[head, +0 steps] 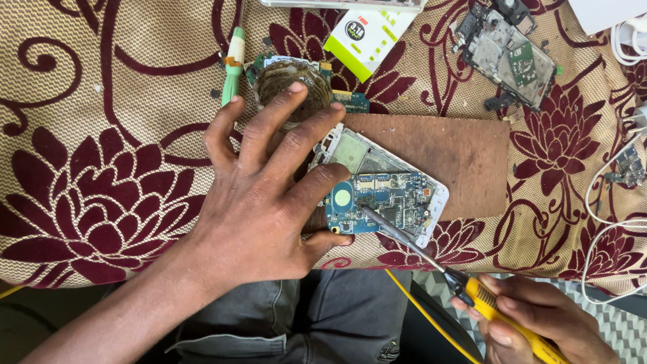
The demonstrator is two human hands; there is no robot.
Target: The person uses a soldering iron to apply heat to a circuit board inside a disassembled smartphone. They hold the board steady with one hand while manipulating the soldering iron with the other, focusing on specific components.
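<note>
Mostly the frame is filled by a woven cloth (87, 101), beige with dark red flower shapes and a rough textile surface. On it, in the centre right, lies a flat brown wooden board (458, 162), rectangular and matte. At the left end of the board rests an opened white phone frame (360, 154), and on its lower part sits a blue circuit board (377, 202) with many small metal parts. In the upper right of the frame there is another stripped phone chassis (505, 54), grey and metallic. At the upper centre stands a small round glass dish (293, 84), cloudy and brownish, and left of it lies a thin green tool (232, 64). White cables (606, 209) curl at the right edge.

The left hand (259, 202) lies palm down with its fingers spread wide; the fingertips touch the dish and the phone frame. The right hand (532, 323), in the lower right corner, closes around the yellow handle of a soldering iron (431, 259), whose dark metal tip rests on the circuit board.
</note>
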